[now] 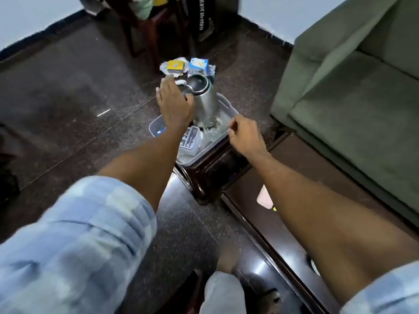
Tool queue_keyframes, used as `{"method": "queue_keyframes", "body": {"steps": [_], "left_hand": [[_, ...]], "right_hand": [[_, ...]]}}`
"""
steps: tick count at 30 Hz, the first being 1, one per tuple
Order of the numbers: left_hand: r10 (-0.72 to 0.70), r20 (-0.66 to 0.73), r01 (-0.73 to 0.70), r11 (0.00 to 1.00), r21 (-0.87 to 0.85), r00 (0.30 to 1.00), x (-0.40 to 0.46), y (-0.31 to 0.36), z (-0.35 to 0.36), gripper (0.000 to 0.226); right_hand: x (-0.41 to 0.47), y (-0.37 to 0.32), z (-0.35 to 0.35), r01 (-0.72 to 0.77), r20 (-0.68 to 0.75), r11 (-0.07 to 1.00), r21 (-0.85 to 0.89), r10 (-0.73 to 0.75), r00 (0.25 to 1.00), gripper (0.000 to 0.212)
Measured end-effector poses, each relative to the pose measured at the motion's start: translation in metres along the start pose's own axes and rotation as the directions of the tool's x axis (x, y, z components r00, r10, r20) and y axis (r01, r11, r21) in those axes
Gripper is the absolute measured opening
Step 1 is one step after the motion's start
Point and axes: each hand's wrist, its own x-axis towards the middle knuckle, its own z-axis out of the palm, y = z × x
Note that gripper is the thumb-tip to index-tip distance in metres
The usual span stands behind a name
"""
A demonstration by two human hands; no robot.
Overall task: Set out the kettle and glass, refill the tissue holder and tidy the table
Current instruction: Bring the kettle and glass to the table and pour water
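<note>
Biggest thing near my hands was the olive-green fabric sofa [353, 91], well off to the right of the right hand. Under both forearms ran the dark glossy wooden table [217, 175], its corner just below the hands. On that corner, btwn the two hands, sat the pale grey plastic basket [226, 105], its far end hanging out past the table edge.

Inside the basket, just right of my left hand [175, 103], stood the brushed-steel kettle [205, 98], upright. Left hand was spread wide w/ fingers extended, palm against the kettle's handle side; no closed grip, as far as I could tell. Below the kettle, nearer me, lay the clear drinking glass [213, 128], and left of it a clear lidded plastic box [190, 139].

Right hand [246, 137] was loosely curled at the basket's right rim; whether it pinched the rim I couldn't tell, frame too blurred.

Beyond the left hand's fingertips: a yellow carton [175, 65] and a blue-white carton [198, 64] on crumpled white paper.

Risks, imo: basket overhangs, so lifting the kettle one-sided could tip it and roll the glass out. A half-closed grip may let the kettle slip onto the glass.
</note>
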Motion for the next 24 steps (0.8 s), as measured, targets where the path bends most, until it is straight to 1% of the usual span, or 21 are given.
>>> {"method": "queue_keyframes", "body": {"steps": [1, 3, 4, 6, 8, 9, 11, 12, 13, 14, 15, 17, 18, 20, 22, 24], "left_hand": [[-0.062, 0.015, 0.063, 0.997, -0.051, 0.998, 0.009, -0.014, 0.007, 0.076], [-0.150, 0.133, 0.166, 0.978, -0.122, 0.980, 0.021, -0.040, 0.023, 0.077], [-0.187, 0.214, 0.221, 0.964, -0.149, 0.959, 0.021, -0.053, 0.030, 0.075], [-0.229, 0.288, 0.298, 0.928, -0.223, 0.930, 0.026, -0.072, 0.054, 0.063], [-0.250, 0.299, 0.342, 0.888, -0.309, 0.921, 0.029, -0.086, 0.071, 0.054], [-0.247, 0.300, 0.351, 0.862, -0.367, 0.921, 0.031, -0.091, 0.079, 0.053], [-0.189, 0.307, 0.332, 0.780, -0.530, 0.933, 0.036, -0.096, 0.092, 0.056], [-0.148, 0.284, 0.299, 0.723, -0.623, 0.948, 0.040, -0.095, 0.100, 0.059], [-0.122, 0.245, 0.262, 0.668, -0.696, 0.962, 0.044, -0.095, 0.101, 0.061], [-0.113, 0.203, 0.228, 0.639, -0.734, 0.973, 0.047, -0.095, 0.101, 0.062], [-0.098, 0.166, 0.191, 0.617, -0.763, 0.981, 0.050, -0.095, 0.105, 0.060], [-0.035, 0.136, 0.130, 0.597, -0.792, 0.990, 0.053, -0.096, 0.110, 0.049], [-0.013, 0.121, 0.106, 0.584, -0.805, 0.993, 0.053, -0.097, 0.112, 0.043], [-0.003, 0.092, 0.078, 0.550, -0.832, 0.996, 0.054, -0.096, 0.114, 0.039], [-0.006, 0.077, 0.068, 0.527, -0.847, 0.997, 0.055, -0.095, 0.113, 0.036], [0.003, 0.076, 0.063, 0.528, -0.847, 0.997, 0.058, -0.094, 0.108, 0.037]], "right_hand": [[0.010, 0.002, 0.016, -0.028, 0.012, 0.998, 0.048, 0.028, 1.000, 0.014], [0.030, 0.004, 0.043, -0.094, 0.043, 0.994, 0.059, 0.091, 0.995, 0.027], [0.035, 0.006, 0.053, -0.137, 0.077, 0.990, 0.043, 0.133, 0.988, 0.035], [0.051, 0.016, 0.076, -0.152, 0.106, 0.988, 0.012, 0.150, 0.983, 0.053], [0.061, 0.027, 0.090, -0.130, 0.143, 0.992, -0.003, 0.129, 0.981, 0.073], [0.067, 0.033, 0.098, -0.104, 0.163, 0.995, -0.004, 0.103, 0.981, 0.082], [0.078, 0.043, 0.113, -0.054, 0.185, 0.998, -0.028, 0.058, 0.981, 0.097], [0.085, 0.050, 0.122, -0.022, 0.164, 0.998, -0.063, 0.033, 0.986, 0.102], [0.088, 0.051, 0.125, 0.004, 0.141, 0.994, -0.110, 0.012, 0.990, 0.104], [0.088, 0.052, 0.130, 0.022, 0.106, 0.989, -0.149, -0.006, 0.994, 0.102], [0.090, 0.056, 0.137, 0.038, 0.057, 0.984, -0.176, -0.029, 0.998, 0.098], [0.091, 0.061, 0.148, 0.056, -0.007, 0.978, -0.200, -0.058, 0.998, 0.086], [0.091, 0.062, 0.152, 0.057, -0.030, 0.982, -0.181, -0.063, 0.998, 0.082], [0.091, 0.064, 0.157, 0.055, -0.083, 0.996, -0.067, -0.061, 0.995, 0.079], [0.089, 0.065, 0.158, 0.052, -0.111, 0.998, 0.032, -0.048, 0.993, 0.081], [0.087, 0.064, 0.155, 0.068, -0.164, 0.992, 0.107, -0.050, 0.985, 0.083]]}}
